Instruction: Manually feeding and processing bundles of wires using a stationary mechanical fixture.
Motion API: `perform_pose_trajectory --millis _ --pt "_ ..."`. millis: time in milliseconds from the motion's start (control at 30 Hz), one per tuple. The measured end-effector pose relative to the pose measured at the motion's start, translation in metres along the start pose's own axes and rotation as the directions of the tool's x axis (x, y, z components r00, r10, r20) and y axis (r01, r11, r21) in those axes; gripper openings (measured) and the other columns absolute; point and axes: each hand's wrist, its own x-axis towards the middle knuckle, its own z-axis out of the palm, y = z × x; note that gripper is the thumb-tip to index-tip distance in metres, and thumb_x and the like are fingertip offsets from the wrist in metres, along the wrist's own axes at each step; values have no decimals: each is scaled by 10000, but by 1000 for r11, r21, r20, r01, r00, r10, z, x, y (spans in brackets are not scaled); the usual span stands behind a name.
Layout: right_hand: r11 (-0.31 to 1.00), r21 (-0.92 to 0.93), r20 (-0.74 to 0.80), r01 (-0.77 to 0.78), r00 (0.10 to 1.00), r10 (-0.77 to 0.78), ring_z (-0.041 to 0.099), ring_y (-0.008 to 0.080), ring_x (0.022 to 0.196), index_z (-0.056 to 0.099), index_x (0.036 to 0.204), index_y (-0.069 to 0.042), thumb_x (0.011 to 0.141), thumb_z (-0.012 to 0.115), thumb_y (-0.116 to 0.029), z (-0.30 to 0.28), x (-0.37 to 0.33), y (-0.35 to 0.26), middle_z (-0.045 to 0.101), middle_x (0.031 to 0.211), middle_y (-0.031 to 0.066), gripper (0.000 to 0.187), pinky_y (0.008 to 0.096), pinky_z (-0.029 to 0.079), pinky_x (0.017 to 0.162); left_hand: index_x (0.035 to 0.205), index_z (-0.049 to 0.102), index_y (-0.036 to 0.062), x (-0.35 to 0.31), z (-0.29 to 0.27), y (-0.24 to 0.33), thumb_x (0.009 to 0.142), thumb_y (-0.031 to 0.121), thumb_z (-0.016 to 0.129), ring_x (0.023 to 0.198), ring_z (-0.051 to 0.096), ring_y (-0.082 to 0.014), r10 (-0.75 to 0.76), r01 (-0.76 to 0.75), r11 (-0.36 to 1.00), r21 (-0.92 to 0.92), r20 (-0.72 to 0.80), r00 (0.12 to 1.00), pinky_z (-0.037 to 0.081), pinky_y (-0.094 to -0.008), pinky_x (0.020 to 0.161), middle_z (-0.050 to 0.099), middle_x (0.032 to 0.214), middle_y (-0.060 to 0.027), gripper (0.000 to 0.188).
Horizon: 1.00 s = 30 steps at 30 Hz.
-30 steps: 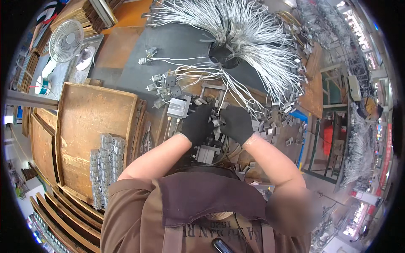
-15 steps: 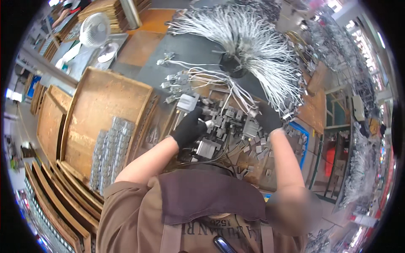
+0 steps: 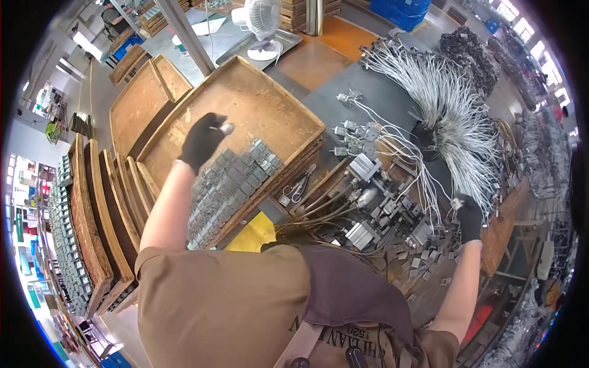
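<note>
Far left, wooden trays (image 3: pixel 93 224) lean in a slanted row, small grey parts (image 3: pixel 69 242) packed along the outermost; next, the black-gloved left hand (image 3: pixel 202 142) hangs over a broad wooden tray (image 3: pixel 264 98), fingers curled, a pale spot at the tips — whether a small piece or a fingertip, I cannot tell. Rows of grey metal blocks (image 3: pixel 227 193) fill the tray's near side, just below that hand, and its raised rim stands between them and the bench. Then come a white desk fan (image 3: pixel 264 21), a yellow sheet (image 3: pixel 253 234), a scissor-like tool (image 3: pixel 299 190) and a metal clamping fixture (image 3: pixel 380 211) with hoses, which stands between the two hands. Beyond it lie plug-ended parts (image 3: pixel 356 138) and a big fan of white cables (image 3: pixel 457 116); the gloved right hand (image 3: pixel 470 219) is bent at their near edge, something pale at its fingertips, its grasp unclear. The bench top is dark grey at the back — brown and strewn with loose grey pieces (image 3: pixel 420 264) nearer. The room holds a grey floor (image 3: pixel 92 116) at left and bright windows (image 3: pixel 521 27) at right. Dark lettering crosses the brown garment (image 3: pixel 245 294)
</note>
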Motion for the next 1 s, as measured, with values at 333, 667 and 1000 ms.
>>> perform_pose_trajectory --millis 333,667,1000 --pt "960 280 92 4 995 -31 489 66 666 632 1073 -89 892 643 -379 92 32 -132 555 801 -31 342 207 385 583 1257 572 13 10 -5 -108 781 325 706 1053 605 -230 -221 214 975 65 422 879 473 -345 888 644 1155 -147 585" --pt "832 -298 628 468 752 -198 635 310 837 660 878 -29 852 640 -433 124 -16 -123 655 851 166 405 404 477 737 1069 632 -29 8 -4 -86 761 255 707 946 613 -185 -161 274 918 -285 362 918 470 -305 831 670 1009 -99 425" --pt "712 -463 745 527 667 -9 628 357 980 644 1038 -83 822 660 -391 94 -28 -147 646 1031 167 376 452 491 841 951 530 46 30 121 102 701 9 710 764 591 -152 287 276 555 -784 493 821 538 -301 743 587 864 -44 310"
